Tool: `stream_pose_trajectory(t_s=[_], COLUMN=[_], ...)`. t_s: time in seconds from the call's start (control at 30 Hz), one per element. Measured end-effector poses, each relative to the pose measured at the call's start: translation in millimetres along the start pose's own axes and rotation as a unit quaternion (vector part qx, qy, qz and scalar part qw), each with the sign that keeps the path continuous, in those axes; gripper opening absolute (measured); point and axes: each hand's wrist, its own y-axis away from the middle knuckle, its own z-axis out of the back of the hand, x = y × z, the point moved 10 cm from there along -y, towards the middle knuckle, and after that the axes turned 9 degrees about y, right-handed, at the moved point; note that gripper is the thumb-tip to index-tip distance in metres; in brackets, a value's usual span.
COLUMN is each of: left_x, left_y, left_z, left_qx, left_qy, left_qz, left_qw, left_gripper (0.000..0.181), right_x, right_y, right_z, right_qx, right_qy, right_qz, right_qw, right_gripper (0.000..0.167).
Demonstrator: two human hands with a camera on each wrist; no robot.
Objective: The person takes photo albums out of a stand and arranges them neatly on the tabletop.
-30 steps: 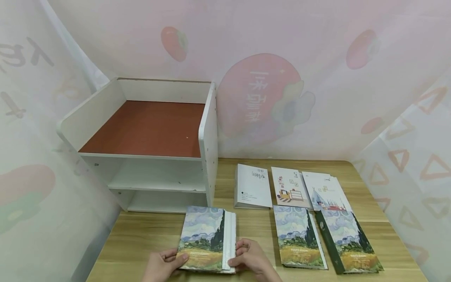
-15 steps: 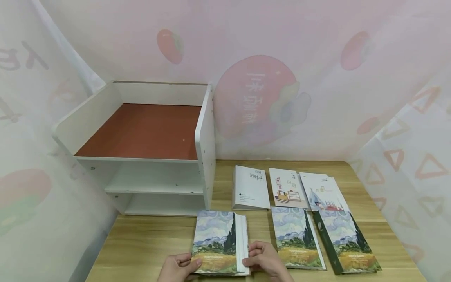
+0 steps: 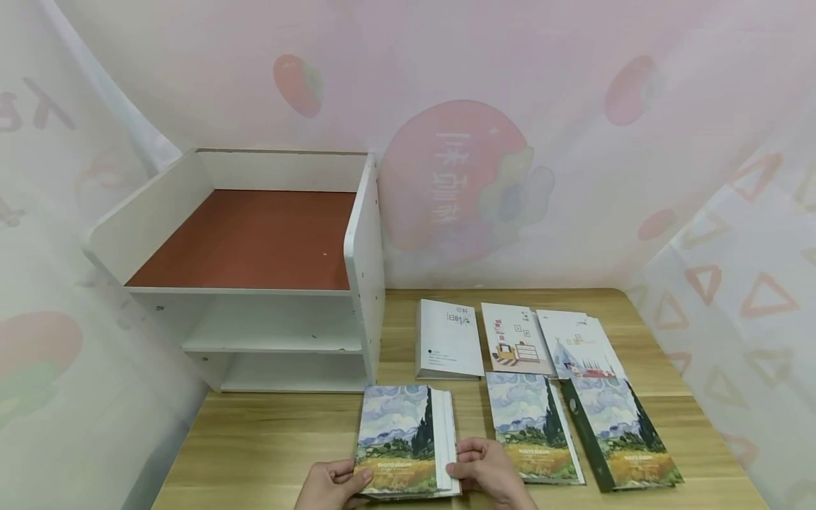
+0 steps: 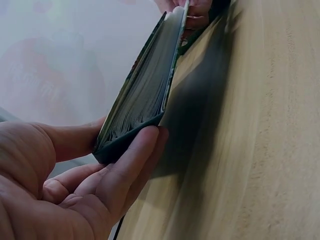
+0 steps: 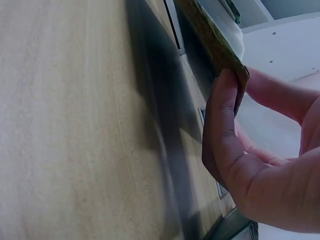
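Note:
A photo album (image 3: 395, 439) with a painted landscape cover is held between both hands, in front of the shelf's right side. My left hand (image 3: 328, 487) grips its lower left edge, thumb on the front cover. The left wrist view shows the fingers of that hand (image 4: 95, 185) under the dark spine (image 4: 122, 145), with the page edges visible. At the lower right corner my right hand (image 3: 489, 473) pinches the back cover, which sticks out past the front one. In the right wrist view this cover (image 5: 217, 42) is raised above the table, over a dark shadow.
Two like albums lie at the right, one with a white page edge (image 3: 532, 432) and one with a dark green spine (image 3: 589, 435). Behind them are a thick white album (image 3: 449, 340) and two illustrated ones (image 3: 518, 340), (image 3: 580, 343). A white shelf (image 3: 274, 333) stands left on the wooden table (image 3: 255, 439).
Both hands have carried the album to the right, away from the shelf front and nearer the other albums. Their hold stays the same. The head view has shifted slightly.

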Motion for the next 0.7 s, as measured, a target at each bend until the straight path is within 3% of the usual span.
stream_pose_trajectory(t_s=[0.17,0.23,0.33,0.5,0.7], left_x=[5.5,6.6,6.6,8.6,12.0], left_y=[-5.8,-7.6,-9.7,-15.2,-20.5], left_z=[-4.0,-6.6,-10.0,-15.8,-15.0], left_qx=[-0.002,-0.001,0.005,0.010,-0.005], left_qy=[0.017,0.015,0.002,-0.034,-0.110], left_qz=[0.001,0.002,-0.003,-0.005,-0.010], left_qw=[0.9999,0.9999,1.0000,0.9994,0.9938], left_gripper=[0.020,0.016,0.019,0.045,0.060], right_x=[-2.3,-2.4,-2.6,-1.8,0.3], right_y=[-1.6,-1.9,-1.3,1.9,4.2], right_z=[5.8,7.2,9.6,13.6,13.7], right_qx=[-0.011,-0.014,-0.017,-0.019,-0.027], right_qy=[0.014,0.015,0.006,-0.012,0.013], right_qz=[-0.007,-0.007,-0.006,0.000,0.006], right_qw=[0.9998,0.9998,0.9998,0.9998,0.9995], right_gripper=[0.032,0.036,0.041,0.044,0.042])
